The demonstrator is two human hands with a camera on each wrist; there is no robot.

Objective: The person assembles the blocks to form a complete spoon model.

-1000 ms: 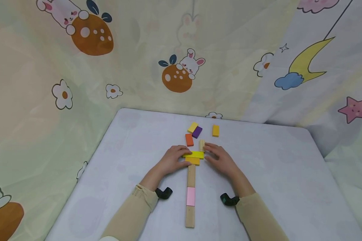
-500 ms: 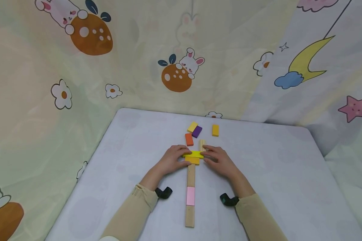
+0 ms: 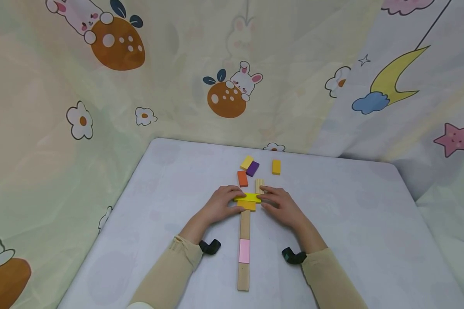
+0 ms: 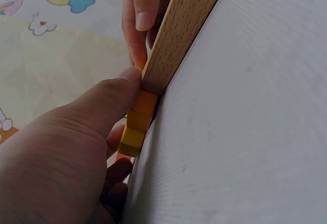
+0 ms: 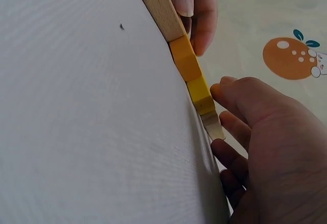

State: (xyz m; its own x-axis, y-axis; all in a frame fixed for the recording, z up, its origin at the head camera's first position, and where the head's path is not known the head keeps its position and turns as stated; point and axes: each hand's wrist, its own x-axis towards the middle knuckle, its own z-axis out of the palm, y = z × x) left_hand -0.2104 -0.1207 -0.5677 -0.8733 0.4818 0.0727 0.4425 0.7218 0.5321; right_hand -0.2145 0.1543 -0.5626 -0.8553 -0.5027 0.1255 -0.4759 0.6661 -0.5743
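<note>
A row of flat blocks runs away from me: a wooden block [image 3: 243, 277], a pink block [image 3: 244, 251] and another wooden block [image 3: 245, 225]. At its far end an orange-yellow block [image 3: 247, 206] and a bright yellow block [image 3: 250, 197] lie crosswise, side by side. My left hand [image 3: 219, 204] holds their left part, thumb by the orange-yellow one and index finger at the yellow one. From the other side my right hand [image 3: 284, 207] touches the yellow block's right end with nearly straight fingers. Another fingertip lies by a pale wooden block [image 3: 259, 185] behind it.
Past the hands lie an orange-red block [image 3: 242, 178], a purple block [image 3: 252, 168], a pale yellow block [image 3: 246, 162] and an amber block [image 3: 276, 167]. The white table [image 3: 332, 206] meets a patterned cloth backdrop [image 3: 178, 86]. A dark wrist mount [image 3: 294, 256] sits below each hand.
My right hand has moved slightly left, from apart to touching the yellow block's right end. The left hand and the blocks look unmoved.
</note>
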